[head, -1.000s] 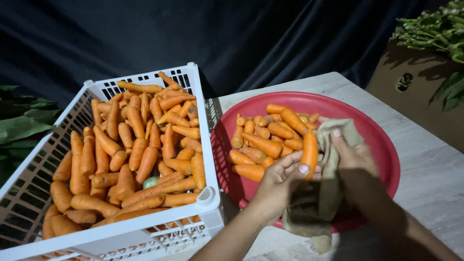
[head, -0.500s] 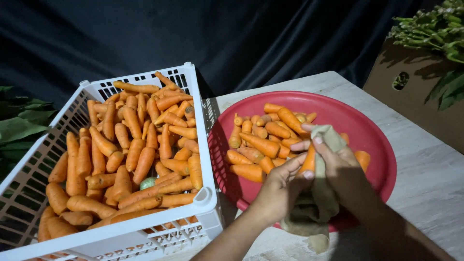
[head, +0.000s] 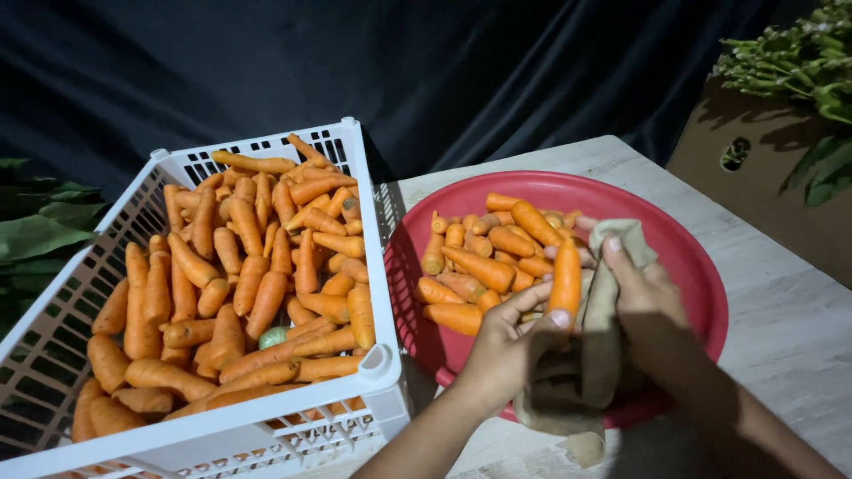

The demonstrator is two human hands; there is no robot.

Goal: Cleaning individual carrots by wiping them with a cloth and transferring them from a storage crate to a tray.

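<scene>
Sitting on the pale wood-grain bench [head: 799, 355] at its left edge is a white slatted plastic crate [head: 373, 266], heaped with unsorted orange carrots [head: 240, 275]; one small green item lies among them near the crate's front. Backdrop is dark cloth [head: 426, 71]. Just right of the crate, wall nearly touching its rim, stands a round red plastic basin [head: 692, 257] with a smaller pile of carrots [head: 479, 266] gathered in its left half. A brown cardboard box [head: 754, 177] holding leafy greens [head: 799, 62] occupies the far right corner of the bench, well apart from the basin. More green leaves [head: 35, 231] show at far left, beyond the crate.

Over the basin's near right part both hands work on a single carrot [head: 565, 279], held nearly upright, tip up. Left hand [head: 506, 341] is closed around the carrot's lower end, thumb pressed on its side. Right hand [head: 643, 288] is closed on a tan cloth [head: 603, 319], pressing it against the carrot's right side; the cloth hangs down past the basin's near rim.
</scene>
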